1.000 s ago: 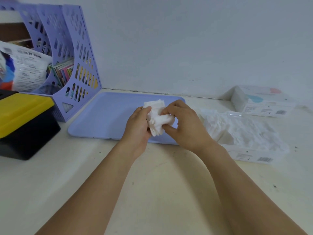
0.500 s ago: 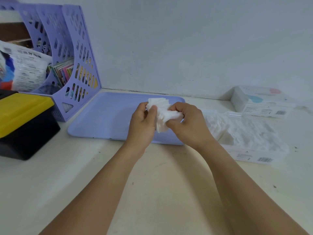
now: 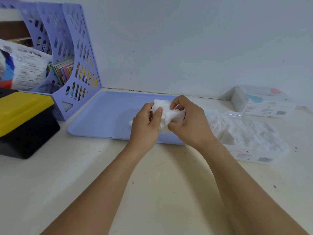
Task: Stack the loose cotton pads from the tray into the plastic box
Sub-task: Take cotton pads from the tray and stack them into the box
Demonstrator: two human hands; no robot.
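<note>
A bunch of white cotton pads (image 3: 167, 114) is held between both hands above the right part of the lilac tray (image 3: 105, 119). My left hand (image 3: 145, 126) grips its left side with the thumb on top. My right hand (image 3: 189, 122) wraps around its right side and top. A small bit of white pad (image 3: 130, 123) shows on the tray just left of my left hand. The clear plastic box (image 3: 250, 150) sits to the right of the tray, filled with a heap of white pads (image 3: 245, 131).
A lilac magazine rack (image 3: 74, 65) with booklets and a printed bag stands at the back left. A black box with a yellow lid (image 3: 23, 119) sits in front of it. A clear lid or second box (image 3: 260, 102) lies at the back right by the wall.
Both hands keep hold of the pad bunch and have shifted it slightly; my right fingers have come up over its top and the bunch looks more squared.
</note>
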